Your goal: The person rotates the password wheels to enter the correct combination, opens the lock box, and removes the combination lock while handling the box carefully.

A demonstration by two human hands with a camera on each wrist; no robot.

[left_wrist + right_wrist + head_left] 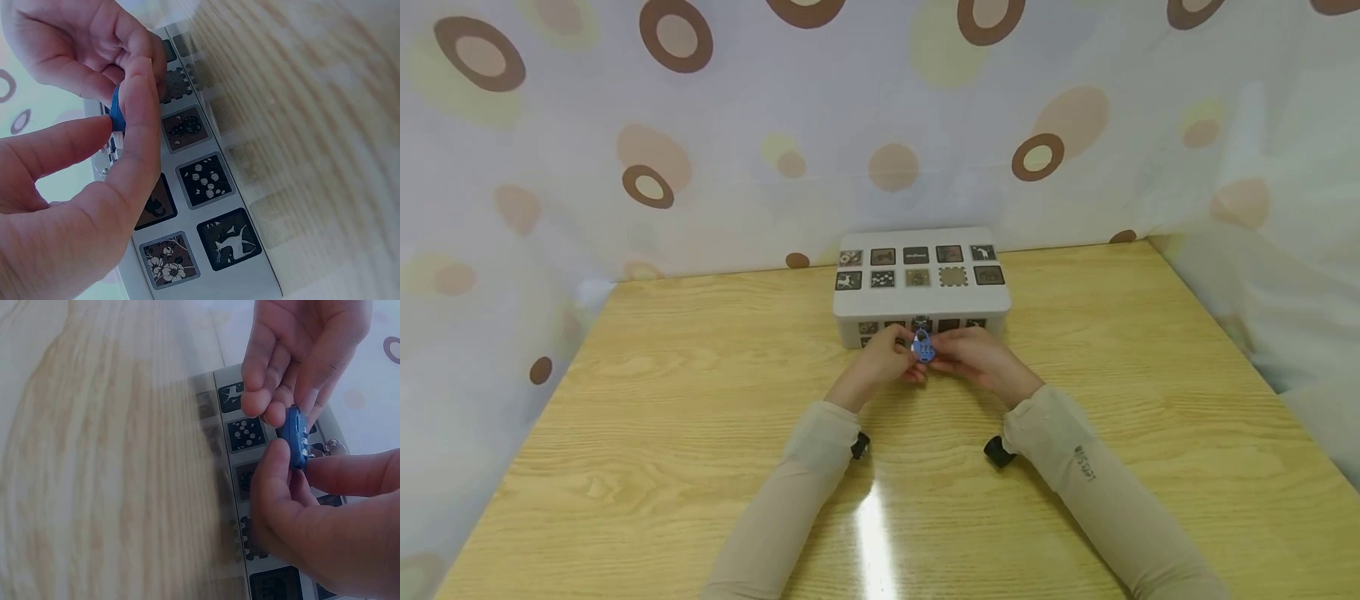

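Observation:
A small blue combination padlock (pixel 924 348) with number dials is held at the front of a white box (pixel 917 302) decorated with dark picture squares. Its shackle is up beside the metal clasp (pixel 922 322) on the box front; whether it passes through the clasp I cannot tell. My left hand (pixel 886 358) pinches the padlock's left side between thumb and fingers. From the other side my right hand (pixel 981 358) pinches it too, thumb and forefinger at its edge in the right wrist view, where the blue body (pixel 294 437) shows its dials side-on.
The box stands lid down at the back of a wooden table (pixel 700 400), near a patterned curtain (pixel 820 125) that hangs behind and along the sides. Black wrist cameras (pixel 998 452) sit under both sleeves. A bright light reflection lies on the table between the forearms.

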